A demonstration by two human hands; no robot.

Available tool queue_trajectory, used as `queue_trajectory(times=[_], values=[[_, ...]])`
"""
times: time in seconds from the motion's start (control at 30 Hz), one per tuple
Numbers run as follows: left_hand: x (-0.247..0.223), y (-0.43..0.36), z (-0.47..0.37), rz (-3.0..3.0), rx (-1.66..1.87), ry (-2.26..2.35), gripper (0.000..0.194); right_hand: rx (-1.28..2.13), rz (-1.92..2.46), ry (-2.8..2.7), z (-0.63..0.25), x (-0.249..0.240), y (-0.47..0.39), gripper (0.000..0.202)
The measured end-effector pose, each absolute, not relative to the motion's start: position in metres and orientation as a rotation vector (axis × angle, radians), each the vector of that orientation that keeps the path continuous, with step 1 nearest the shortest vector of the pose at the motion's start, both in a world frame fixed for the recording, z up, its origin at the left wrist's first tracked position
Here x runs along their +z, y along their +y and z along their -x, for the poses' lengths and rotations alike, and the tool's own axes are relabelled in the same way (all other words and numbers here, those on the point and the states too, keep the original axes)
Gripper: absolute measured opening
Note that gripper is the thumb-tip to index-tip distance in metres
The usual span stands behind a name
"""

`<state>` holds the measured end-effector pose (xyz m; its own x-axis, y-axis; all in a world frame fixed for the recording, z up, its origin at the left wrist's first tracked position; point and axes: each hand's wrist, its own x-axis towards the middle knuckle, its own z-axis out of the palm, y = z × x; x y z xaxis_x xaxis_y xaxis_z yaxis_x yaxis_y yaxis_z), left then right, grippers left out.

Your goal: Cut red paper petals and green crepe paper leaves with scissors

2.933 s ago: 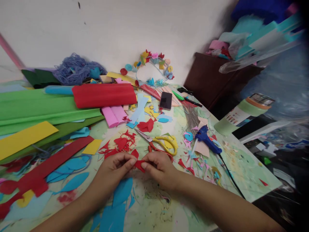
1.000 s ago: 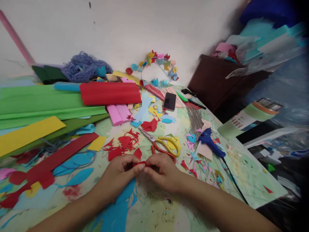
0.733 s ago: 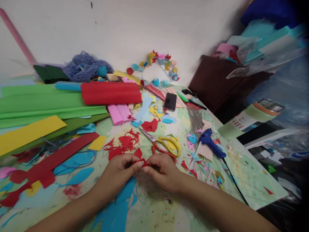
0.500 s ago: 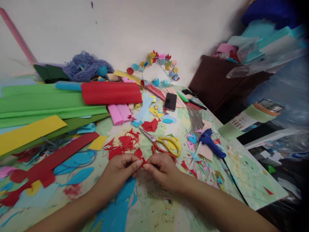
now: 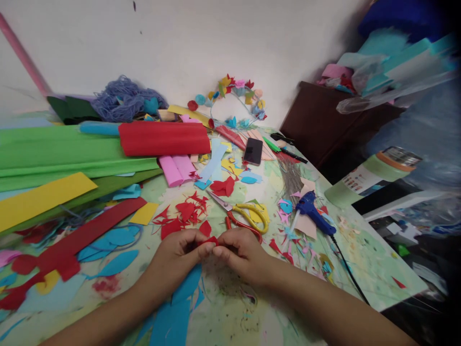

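Between the fingertips of both hands is a small piece of red paper (image 5: 212,240), mostly covered by the fingers. My left hand (image 5: 186,250) pinches it from the left, thumb on top. From the right, my right hand (image 5: 240,249) grips it between thumb and curled fingers. Just beyond the hands lie cut red paper petals and scraps (image 5: 185,211). Scissors with yellow handles (image 5: 252,216) rest past my right hand, next to a red-handled tool (image 5: 237,226). Blue paper strips (image 5: 173,317) lie under and in front of my left wrist.
A blue glue gun (image 5: 313,214) with a black cord lies right, beside thin wires (image 5: 292,180). Farther back are a phone (image 5: 253,151), a paper-flower wreath (image 5: 234,98) and a red paper roll (image 5: 163,138). Green paper (image 5: 72,151) covers the left. A bottle (image 5: 374,175) stands at the right edge.
The red piece has turned slightly between the fingertips, and more of its upper edge shows. Both hands stay in nearly the same place.
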<state>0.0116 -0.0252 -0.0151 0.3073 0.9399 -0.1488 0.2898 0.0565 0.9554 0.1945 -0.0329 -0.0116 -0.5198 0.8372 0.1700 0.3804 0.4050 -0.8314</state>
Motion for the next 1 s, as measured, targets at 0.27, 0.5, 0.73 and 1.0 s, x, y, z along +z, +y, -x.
queue_trajectory(times=[0.27, 0.5, 0.73, 1.0], values=[[-0.013, -0.027, -0.012, -1.431, 0.74, 1.192, 0.025, 1.02, 1.04, -2.081, -0.194, -0.012, -0.032, 0.03], [-0.01, -0.025, -0.013, -1.395, 0.729, 1.203, 0.027, 0.932, 1.11, -2.066, -0.192, -0.014, -0.033, 0.03], [-0.011, -0.024, -0.01, -1.418, 0.732, 1.251, 0.029, 0.879, 1.162, -2.059, -0.193, -0.015, -0.032, 0.028], [-0.003, -0.023, -0.012, -1.433, 0.733, 1.263, 0.033, 0.726, 1.173, -2.114, -0.193, -0.019, -0.031, 0.031]])
